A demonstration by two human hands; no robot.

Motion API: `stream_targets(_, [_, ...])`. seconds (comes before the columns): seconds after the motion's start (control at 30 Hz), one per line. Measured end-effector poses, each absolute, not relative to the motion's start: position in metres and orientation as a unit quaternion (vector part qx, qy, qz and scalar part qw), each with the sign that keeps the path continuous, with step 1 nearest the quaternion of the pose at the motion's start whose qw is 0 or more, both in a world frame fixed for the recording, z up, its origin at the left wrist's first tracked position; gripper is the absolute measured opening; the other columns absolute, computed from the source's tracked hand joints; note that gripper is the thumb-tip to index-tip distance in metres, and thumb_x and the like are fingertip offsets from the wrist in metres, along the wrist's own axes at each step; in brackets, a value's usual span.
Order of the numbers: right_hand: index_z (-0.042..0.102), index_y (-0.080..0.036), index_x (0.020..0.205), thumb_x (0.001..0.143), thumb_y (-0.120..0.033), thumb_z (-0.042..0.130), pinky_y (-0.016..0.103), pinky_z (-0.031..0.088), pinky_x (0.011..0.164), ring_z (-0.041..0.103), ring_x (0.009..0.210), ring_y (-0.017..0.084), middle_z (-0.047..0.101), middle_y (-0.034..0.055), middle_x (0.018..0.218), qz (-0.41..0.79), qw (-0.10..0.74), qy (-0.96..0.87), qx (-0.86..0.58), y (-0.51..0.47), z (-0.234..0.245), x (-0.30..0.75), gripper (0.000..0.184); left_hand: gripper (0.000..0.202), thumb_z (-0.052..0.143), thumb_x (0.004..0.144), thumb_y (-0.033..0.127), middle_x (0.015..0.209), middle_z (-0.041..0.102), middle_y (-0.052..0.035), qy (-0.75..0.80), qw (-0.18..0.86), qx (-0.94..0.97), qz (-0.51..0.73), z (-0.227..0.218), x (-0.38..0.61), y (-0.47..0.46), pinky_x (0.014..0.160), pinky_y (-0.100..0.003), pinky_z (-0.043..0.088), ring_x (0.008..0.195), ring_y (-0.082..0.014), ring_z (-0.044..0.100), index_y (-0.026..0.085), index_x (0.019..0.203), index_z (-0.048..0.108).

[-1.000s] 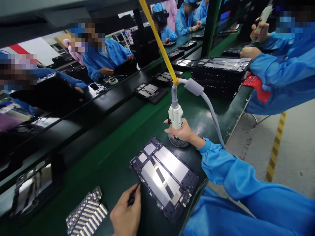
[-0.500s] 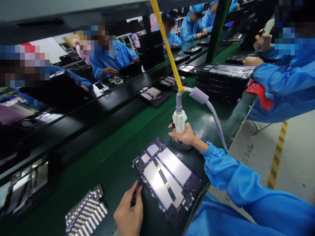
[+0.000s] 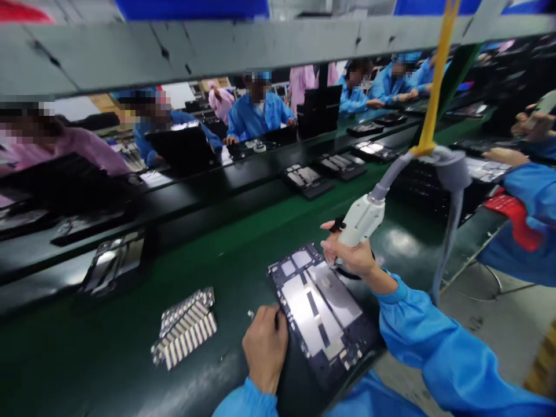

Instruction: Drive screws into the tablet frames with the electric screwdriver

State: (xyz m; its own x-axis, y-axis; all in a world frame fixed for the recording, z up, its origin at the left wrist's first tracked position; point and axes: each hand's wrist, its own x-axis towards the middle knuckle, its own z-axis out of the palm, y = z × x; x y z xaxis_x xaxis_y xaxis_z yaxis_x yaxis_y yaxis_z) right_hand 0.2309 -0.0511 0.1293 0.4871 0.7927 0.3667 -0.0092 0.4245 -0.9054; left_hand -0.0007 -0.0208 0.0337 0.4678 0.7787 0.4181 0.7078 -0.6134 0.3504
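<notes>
A dark tablet frame [image 3: 324, 315] with silver plates lies on the green bench in front of me. My right hand [image 3: 353, 256] grips a white electric screwdriver [image 3: 361, 220], tilted over the frame's far right corner; its grey cable [image 3: 447, 191] hangs from a yellow strap [image 3: 436, 81]. My left hand [image 3: 264, 347] rests at the frame's left edge, fingers closed on a thin dark tool that is mostly hidden. A small round dish [image 3: 354, 273] sits under my right hand, partly covered.
A striped sheet of small parts [image 3: 185, 328] lies left of my left hand. More tablet frames [image 3: 306, 179] sit on the black conveyor beyond. Several people in blue coats work across the line. A co-worker's sleeve [image 3: 532, 197] and a stack of trays [image 3: 434, 174] stand at the right.
My head turned left and up, so the scene shifted. The screwdriver went from upright over the dish to tilted over the frame's corner. My left hand moved closer to the frame's edge.
</notes>
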Motion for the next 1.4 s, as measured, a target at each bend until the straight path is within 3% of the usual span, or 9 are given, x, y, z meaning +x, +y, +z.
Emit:
stream_targets(0.17, [0.062, -0.015, 0.091, 0.070, -0.026, 0.072, 0.027, 0.046, 0.045, 0.051, 0.038, 0.010, 0.055, -0.0067, 0.044, 0.339, 0.672, -0.459, -0.472, -0.037, 0.130, 0.179, 0.026, 0.020, 0.050, 0.084, 0.024, 0.074, 0.067, -0.0028, 0.425, 0.174, 0.844, 0.278, 0.036, 0.002, -0.025, 0.057, -0.024, 0.045, 0.060, -0.0136, 0.061, 0.018, 0.083, 0.069])
stream_targets(0.33, [0.062, -0.016, 0.072, 0.069, -0.023, 0.069, 0.026, 0.045, 0.047, 0.049, 0.040, 0.009, 0.053, -0.0052, 0.044, 0.333, 0.631, -0.476, -0.514, -0.022, 0.114, 0.164, 0.010, 0.024, 0.051, 0.087, 0.030, 0.083, 0.071, -0.0059, 0.443, 0.236, 0.793, 0.345, 0.037, -0.015, -0.015, 0.069, -0.028, 0.051, 0.076, -0.0172, 0.066, 0.017, 0.087, 0.072])
stream_targets(0.53, [0.064, -0.016, 0.086, 0.069, -0.024, 0.070, 0.027, 0.045, 0.047, 0.050, 0.039, 0.011, 0.053, -0.0067, 0.044, 0.322, 0.625, -0.483, -0.523, -0.019, 0.103, 0.167, 0.020, 0.025, 0.057, 0.083, 0.034, 0.078, 0.070, -0.0034, 0.475, 0.283, 0.729, 0.403, 0.037, -0.020, -0.012, 0.063, -0.026, 0.052, 0.064, -0.0144, 0.063, 0.017, 0.095, 0.071])
stream_targets(0.63, [0.062, -0.016, 0.091, 0.071, -0.023, 0.071, 0.027, 0.045, 0.047, 0.052, 0.039, 0.011, 0.055, -0.0068, 0.045, 0.317, 0.631, -0.483, -0.518, -0.021, 0.105, 0.167, 0.023, 0.019, 0.060, 0.080, 0.034, 0.074, 0.070, -0.0026, 0.484, 0.309, 0.703, 0.419, 0.038, -0.018, -0.014, 0.057, -0.023, 0.050, 0.060, -0.0126, 0.062, 0.018, 0.082, 0.072])
stream_targets(0.77, [0.058, -0.017, 0.098, 0.073, -0.026, 0.071, 0.028, 0.046, 0.047, 0.052, 0.038, 0.011, 0.055, -0.0081, 0.046, 0.327, 0.651, -0.484, -0.484, -0.020, 0.113, 0.158, 0.030, 0.013, 0.062, 0.074, 0.027, 0.091, 0.073, -0.0061, 0.498, 0.342, 0.676, 0.422, 0.040, -0.017, -0.015, 0.056, -0.022, 0.052, 0.065, -0.0133, 0.066, 0.017, 0.068, 0.069])
stream_targets(0.87, [0.056, -0.018, 0.099, 0.072, -0.028, 0.071, 0.027, 0.045, 0.046, 0.052, 0.037, 0.011, 0.054, -0.0085, 0.045, 0.351, 0.644, -0.487, -0.474, -0.015, 0.114, 0.147, 0.033, 0.011, 0.062, 0.071, 0.026, 0.069, 0.071, -0.0020, 0.527, 0.364, 0.647, 0.413, 0.040, -0.016, -0.014, 0.052, -0.022, 0.051, 0.055, -0.0129, 0.064, 0.017, 0.068, 0.068])
stream_targets(0.97, [0.057, -0.017, 0.098, 0.071, -0.028, 0.071, 0.028, 0.045, 0.046, 0.051, 0.037, 0.011, 0.054, -0.0083, 0.045, 0.365, 0.630, -0.490, -0.480, -0.010, 0.111, 0.140, 0.031, 0.019, 0.059, 0.078, 0.032, 0.058, 0.066, 0.0003, 0.521, 0.381, 0.643, 0.412, 0.040, -0.017, -0.013, 0.050, -0.021, 0.049, 0.050, -0.0122, 0.062, 0.016, 0.077, 0.069])
stream_targets(1.13, [0.057, -0.018, 0.095, 0.070, -0.027, 0.070, 0.029, 0.045, 0.046, 0.051, 0.037, 0.012, 0.053, -0.0083, 0.044, 0.361, 0.624, -0.490, -0.490, -0.009, 0.109, 0.138, 0.030, 0.031, 0.051, 0.088, 0.034, 0.076, 0.069, -0.0052, 0.505, 0.354, 0.665, 0.422, 0.036, -0.018, -0.012, 0.058, -0.024, 0.052, 0.058, -0.0130, 0.064, 0.014, 0.105, 0.067])
stream_targets(1.4, [0.056, -0.017, 0.092, 0.070, -0.026, 0.070, 0.029, 0.044, 0.047, 0.051, 0.037, 0.012, 0.054, -0.0080, 0.044, 0.370, 0.619, -0.488, -0.491, -0.010, 0.109, 0.136, 0.028, 0.027, 0.046, 0.090, 0.027, 0.083, 0.069, -0.0056, 0.492, 0.355, 0.653, 0.453, 0.038, -0.019, -0.013, 0.066, -0.026, 0.055, 0.064, -0.0127, 0.067, 0.014, 0.103, 0.065])
